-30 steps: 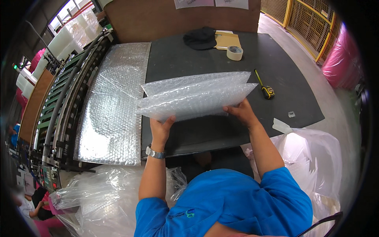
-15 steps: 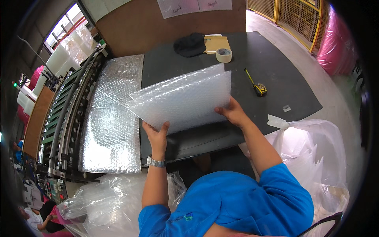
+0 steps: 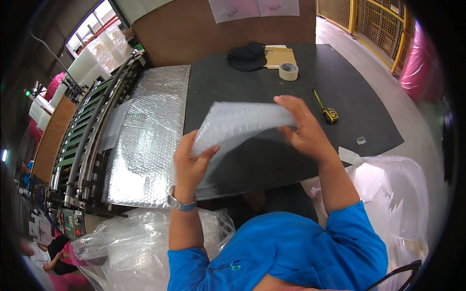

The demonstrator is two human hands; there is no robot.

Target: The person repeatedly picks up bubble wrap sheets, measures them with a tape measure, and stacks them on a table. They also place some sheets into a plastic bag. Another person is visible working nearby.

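Note:
A small stack of clear bubble wrap sheets (image 3: 242,119) is raised over the near part of the dark table, tilted so I see it mostly edge-on. My left hand (image 3: 191,157), with a metal watch on its wrist, pinches the left end between thumb and fingers. At the right end my right hand (image 3: 303,128) grips the same sheets, thumb below and fingers over the top. Whether these are flat sheets or pouches I cannot tell.
A silvery bubble wrap mat (image 3: 145,140) lies beside the roller machine (image 3: 87,126), where a translucent sheet (image 3: 115,127) rests. Cap (image 3: 246,56), tape roll (image 3: 288,72) and tape measure (image 3: 330,115) are on the table (image 3: 349,87). Plastic bags (image 3: 383,179) stand at right; another person (image 3: 46,254) sits lower left.
The bubble wrap stack has tipped from facing me to nearly edge-on, and both hands have turned with it. A translucent sheet has appeared on the machine at left. The view has shifted slightly.

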